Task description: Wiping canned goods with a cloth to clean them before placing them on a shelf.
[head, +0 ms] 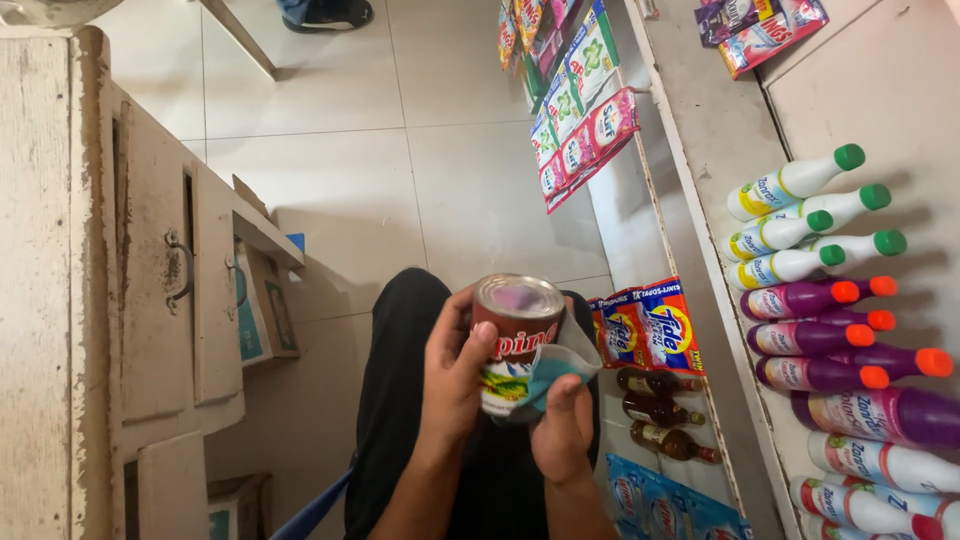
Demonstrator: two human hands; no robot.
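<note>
At the far left stands an old white wooden cabinet [150, 300] with worn paint and a metal handle, and under its ledge a cardboard box [265, 305] sits on the tiled floor [400, 170]. Toward the middle, the left hand [452, 375] holds a tin can [513, 345] with a red and white label; the fingers are closed around its side and the can is a little tilted, its metal top turned to the camera. Just beside it, the right hand [562, 430] presses a blue-grey cloth [560, 362] against the right side of the can, with the thumb on the cloth; the grip of this hand is closed on the cloth, not on the can itself. Both hands are above the person's lap in dark clothing. To the right, a shelf [700, 170] carries hanging strips of colourful sachets [580, 130], packets of washing powder [650, 325], some brown bottles [660, 410] lower down, and rows of white and purple bottles [820, 300] with green and orange caps. I judge that the can may slip, because only one hand really holds it and the cloth pushes on it from the side; if it falls, it can strike the floor and get a dent, or roll under the shelf. The cloth also may drop if the thumb loosens.
</note>
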